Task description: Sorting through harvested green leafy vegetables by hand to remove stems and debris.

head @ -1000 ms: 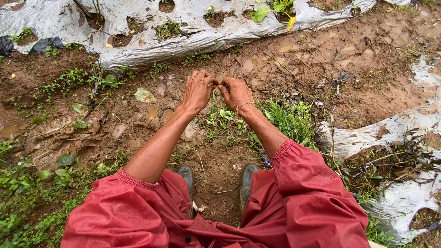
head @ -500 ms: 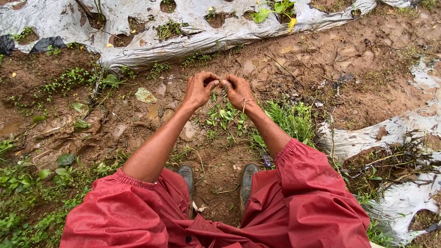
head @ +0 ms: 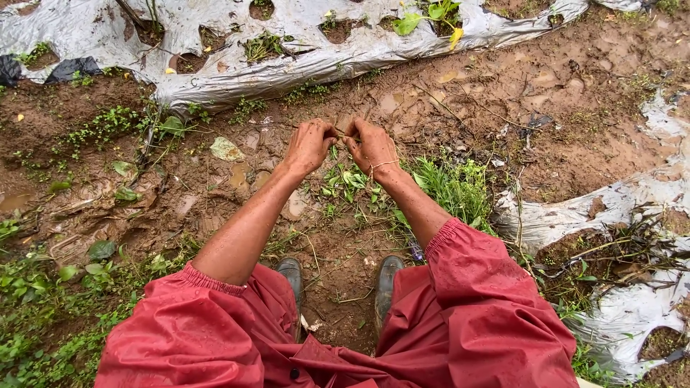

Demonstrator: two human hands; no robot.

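Observation:
My left hand (head: 309, 146) and my right hand (head: 373, 149) are muddy and held close together above the wet soil. Both pinch a thin pale string (head: 343, 136) stretched between the fingertips. A loop of the same string runs across my right wrist. Red rain sleeves are rolled up above both elbows. Below the hands grows a patch of small green weeds (head: 348, 183), and my two dark rubber boots (head: 388, 276) stand in the mud.
A silver plastic mulch sheet (head: 302, 65) with planting holes covers the bed ahead; another torn sheet (head: 611, 215) lies at the right. A grass tuft (head: 453, 187) grows right of my hands. Puddled brown mud and scattered leaves lie at the left.
Both hands stay together in front of me and have shifted only slightly while working the string between the fingers.

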